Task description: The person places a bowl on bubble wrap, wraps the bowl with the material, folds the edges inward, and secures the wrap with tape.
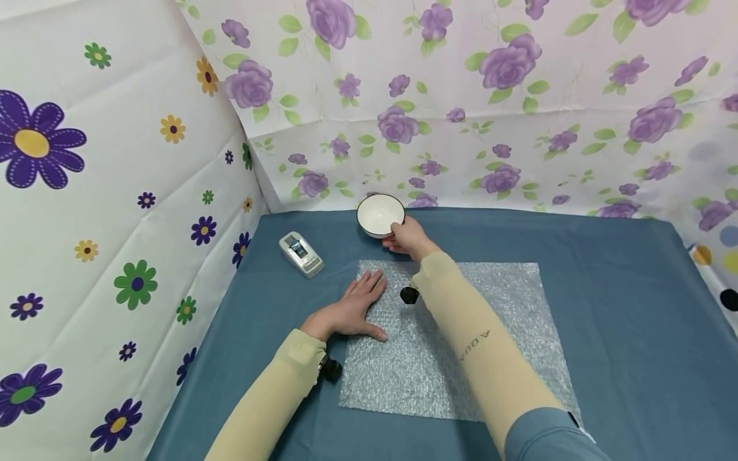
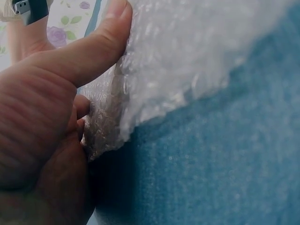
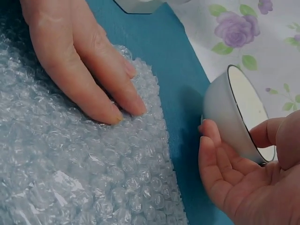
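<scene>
A white bowl (image 1: 380, 214) with a dark rim is at the back of the blue-covered table. My right hand (image 1: 407, 238) pinches its near right side, thumb inside the rim and fingers curled under the outer wall, as the right wrist view shows of the bowl (image 3: 225, 110). A sheet of bubble wrap (image 1: 415, 358) lies flat in front of me. My left hand (image 1: 352, 310) rests on its left edge with fingers spread straight; in the right wrist view those fingertips (image 3: 131, 101) press on the bubbles.
A white and grey tape dispenser (image 1: 302, 254) lies at the back left, left of the bowl. Flowered sheets (image 1: 455, 160) hang behind and at the left of the blue table cover (image 1: 623, 307). My right forearm crosses over the bubble wrap.
</scene>
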### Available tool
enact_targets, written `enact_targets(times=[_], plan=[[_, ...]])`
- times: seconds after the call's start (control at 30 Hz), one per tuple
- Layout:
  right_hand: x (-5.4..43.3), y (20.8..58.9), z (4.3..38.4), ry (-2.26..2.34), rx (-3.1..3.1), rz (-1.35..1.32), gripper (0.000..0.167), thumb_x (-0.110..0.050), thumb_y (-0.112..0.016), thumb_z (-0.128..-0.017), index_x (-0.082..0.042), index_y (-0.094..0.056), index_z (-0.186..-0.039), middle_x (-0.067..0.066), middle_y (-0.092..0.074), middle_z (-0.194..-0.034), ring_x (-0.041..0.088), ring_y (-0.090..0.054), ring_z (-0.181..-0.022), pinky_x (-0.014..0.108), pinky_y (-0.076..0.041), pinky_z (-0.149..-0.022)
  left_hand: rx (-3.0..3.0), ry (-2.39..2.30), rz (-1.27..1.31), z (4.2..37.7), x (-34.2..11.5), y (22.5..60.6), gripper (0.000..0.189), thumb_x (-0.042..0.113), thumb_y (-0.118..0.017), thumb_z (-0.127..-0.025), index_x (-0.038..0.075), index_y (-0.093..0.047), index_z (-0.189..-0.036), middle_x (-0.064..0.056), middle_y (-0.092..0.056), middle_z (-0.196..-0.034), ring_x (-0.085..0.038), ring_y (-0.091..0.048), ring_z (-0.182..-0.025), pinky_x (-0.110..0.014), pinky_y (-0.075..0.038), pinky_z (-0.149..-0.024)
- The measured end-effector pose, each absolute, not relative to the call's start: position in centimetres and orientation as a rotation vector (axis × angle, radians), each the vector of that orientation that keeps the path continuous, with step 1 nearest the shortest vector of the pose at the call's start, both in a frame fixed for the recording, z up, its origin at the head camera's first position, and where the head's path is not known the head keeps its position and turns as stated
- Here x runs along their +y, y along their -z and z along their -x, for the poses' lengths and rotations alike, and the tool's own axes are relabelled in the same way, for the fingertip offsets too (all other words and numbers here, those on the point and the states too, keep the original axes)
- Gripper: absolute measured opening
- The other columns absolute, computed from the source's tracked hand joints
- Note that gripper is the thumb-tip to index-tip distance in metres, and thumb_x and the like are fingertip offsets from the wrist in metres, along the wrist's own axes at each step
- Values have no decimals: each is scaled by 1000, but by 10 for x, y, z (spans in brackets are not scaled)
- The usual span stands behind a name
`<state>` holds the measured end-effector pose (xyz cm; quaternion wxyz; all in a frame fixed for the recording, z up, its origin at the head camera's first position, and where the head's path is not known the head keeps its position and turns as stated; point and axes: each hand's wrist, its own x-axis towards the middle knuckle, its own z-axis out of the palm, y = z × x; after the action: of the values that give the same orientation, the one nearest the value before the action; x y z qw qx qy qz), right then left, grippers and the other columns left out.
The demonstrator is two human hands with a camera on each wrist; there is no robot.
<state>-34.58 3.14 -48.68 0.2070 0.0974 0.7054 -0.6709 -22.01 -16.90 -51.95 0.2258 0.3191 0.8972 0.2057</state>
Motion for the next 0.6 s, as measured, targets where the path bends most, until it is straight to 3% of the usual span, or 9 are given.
enact_targets(times=[0.33, 0.6], plan=[[71, 477, 330, 1886, 1997, -247, 53, -20, -39, -113, -3, -34, -163, 18, -76, -110, 27, -77, -100, 51, -54, -106, 2434, -586, -878, 220, -164, 523, 119, 50, -84, -92, 6, -8, -172, -12, 9, -179, -34, 15, -163, -57, 4, -129], [116, 466, 288, 1733, 2036, -98, 56, -21, -39, -113, 0, -31, -164, 20, -76, -117, 27, -77, -103, 52, -55, -104, 2447, -564, -867, 222, -167, 521, 119, 49, -83, -94, 5, -5, -172, -14, 10, -179, -35, 17, -163, -57, 5, -129]])
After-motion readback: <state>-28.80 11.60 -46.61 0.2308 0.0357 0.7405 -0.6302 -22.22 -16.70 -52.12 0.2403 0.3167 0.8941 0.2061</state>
